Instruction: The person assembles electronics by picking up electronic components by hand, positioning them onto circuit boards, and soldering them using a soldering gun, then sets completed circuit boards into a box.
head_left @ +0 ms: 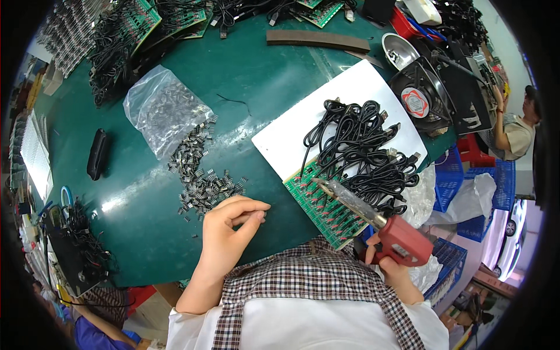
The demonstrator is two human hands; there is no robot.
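My left hand [228, 227] is closed in a pinch beside a loose pile of small metal connectors [207, 189]. Between thumb and forefinger sits a small metal part [264, 216], mostly hidden. My right hand [389, 269] grips a red soldering gun [402, 242]. Its long metal barrel points up and left over a green circuit board panel [318, 210], the tip near the board's upper left part. Red bits are lined up on the panel. Bundled black USB cables [361, 140] lie along its far side, on a white sheet [280, 140].
A clear plastic bag [166, 108] of connectors lies beyond the pile. A black case [97, 154] is at the left. A brown bar [318, 41], a metal bowl [399, 51] and a fan [417, 96] stand at the far right. Blue crates [449, 175] and a person [516, 131] are off the right edge.
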